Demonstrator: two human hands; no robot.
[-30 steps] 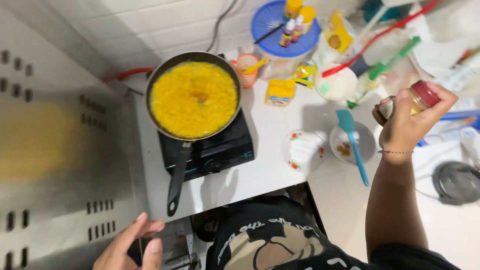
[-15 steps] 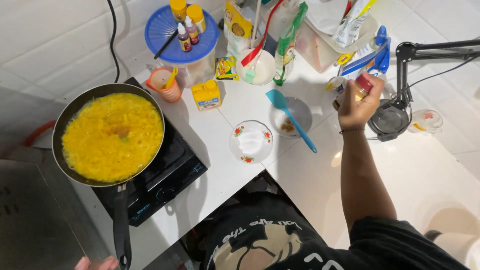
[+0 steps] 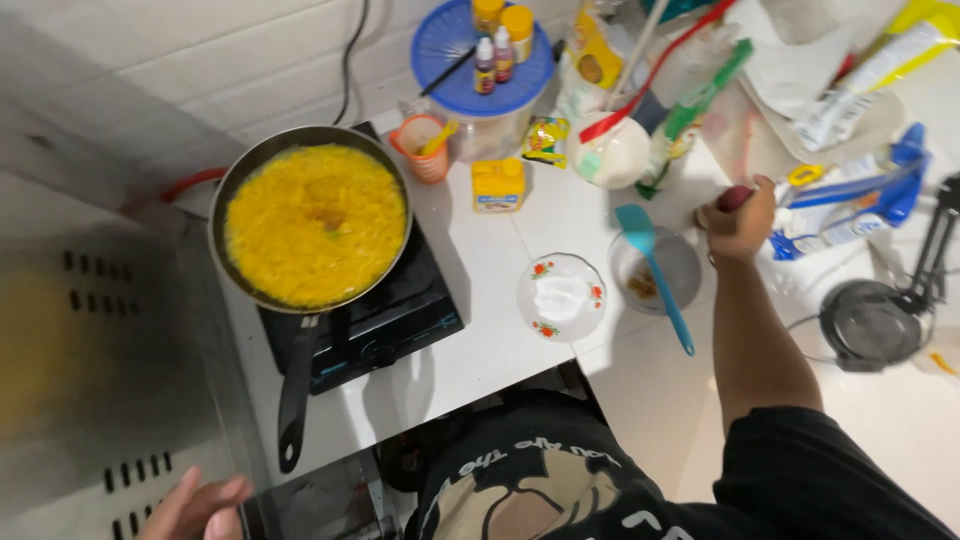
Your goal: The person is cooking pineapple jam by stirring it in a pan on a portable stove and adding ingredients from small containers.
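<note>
Right hand point(image 3: 742, 215) stretched over the far right part of the white surface point(image 3: 480, 340), fingers clamped on a small red-capped jar point(image 3: 733, 198), mostly hidden by the grip. Just beside it, toward the near edge: a grey bowl point(image 3: 680, 265) with a blue spatula point(image 3: 652, 270) lying across. Next left, a small floral plate point(image 3: 562, 296). Black frying pan point(image 3: 310, 230) of yellow food seated on a black portable stove point(image 3: 375, 325) at the left edge. Left hand point(image 3: 195, 508) low at the near-left corner, fingers loosely apart, holding nothing.
</note>
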